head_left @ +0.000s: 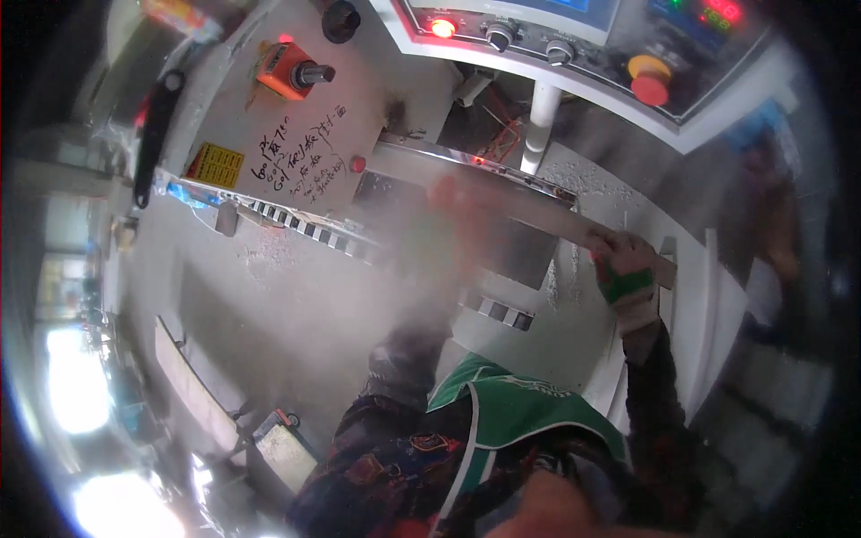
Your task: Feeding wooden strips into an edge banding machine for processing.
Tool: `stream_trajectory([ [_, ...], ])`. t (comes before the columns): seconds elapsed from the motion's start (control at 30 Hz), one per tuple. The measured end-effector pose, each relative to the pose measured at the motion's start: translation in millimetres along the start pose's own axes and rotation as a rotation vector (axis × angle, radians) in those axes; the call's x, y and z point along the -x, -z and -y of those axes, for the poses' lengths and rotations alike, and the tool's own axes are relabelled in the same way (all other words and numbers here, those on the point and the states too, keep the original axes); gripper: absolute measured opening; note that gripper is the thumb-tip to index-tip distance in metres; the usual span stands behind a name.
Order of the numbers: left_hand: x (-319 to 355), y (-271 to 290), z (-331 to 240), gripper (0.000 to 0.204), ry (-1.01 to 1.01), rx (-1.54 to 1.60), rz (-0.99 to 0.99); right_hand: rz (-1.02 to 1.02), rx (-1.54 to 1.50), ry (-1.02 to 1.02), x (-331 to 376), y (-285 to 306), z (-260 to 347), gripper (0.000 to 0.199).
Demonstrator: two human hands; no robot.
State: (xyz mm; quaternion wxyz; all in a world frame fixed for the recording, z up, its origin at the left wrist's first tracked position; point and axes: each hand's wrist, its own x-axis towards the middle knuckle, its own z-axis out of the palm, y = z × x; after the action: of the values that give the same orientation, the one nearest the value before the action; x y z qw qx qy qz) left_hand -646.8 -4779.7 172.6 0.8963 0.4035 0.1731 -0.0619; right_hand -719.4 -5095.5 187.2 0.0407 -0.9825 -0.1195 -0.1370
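Note:
A long, narrow flat strip [547,215] lies across the machine's work area, its right end inside my right hand [625,273]. The fingers of that hand, in a pale glove with a green patch, wrap over the strip close to its end. My left hand [448,220] is over the middle of the strip, hazy and smeared, so its fingers and any contact cannot be made out. Beneath the strip is a dark rectangular plate [529,255]. Behind the strip runs a metal rail [529,182] with a small red light.
A control panel [574,56] with knobs and a red emergency button [650,81] overhangs the far right. An orange device [285,72] and handwriting are on the pale machine surface [242,134]. Checkered strips [309,229] edge the work area. Pale crumbs [583,184] lie behind the rail.

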Motion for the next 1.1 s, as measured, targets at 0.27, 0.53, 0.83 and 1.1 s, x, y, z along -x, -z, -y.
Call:
stream_trajectory([
  [0.27, -47, 52, -62, 0.044, -0.123, -0.111, -0.057, 0.034, -0.074, 0.059, -54, -8, 60, 0.030],
  [0.53, 30, -36, -12, 0.054, -0.261, -0.337, -0.037, 0.138, -0.023, -0.024, -80, -10, 88, 0.026],
  [0.83, 21, -37, -8, 0.049, 0.012, -0.173, -0.115, 0.036, -0.096, 0.008, -61, -9, 77, 0.031],
  [1.1, -33, 38, -24, 0.051, -0.193, -0.232, 0.017, -0.159, -0.130, -0.012, -39, -2, 62, 0.019],
])
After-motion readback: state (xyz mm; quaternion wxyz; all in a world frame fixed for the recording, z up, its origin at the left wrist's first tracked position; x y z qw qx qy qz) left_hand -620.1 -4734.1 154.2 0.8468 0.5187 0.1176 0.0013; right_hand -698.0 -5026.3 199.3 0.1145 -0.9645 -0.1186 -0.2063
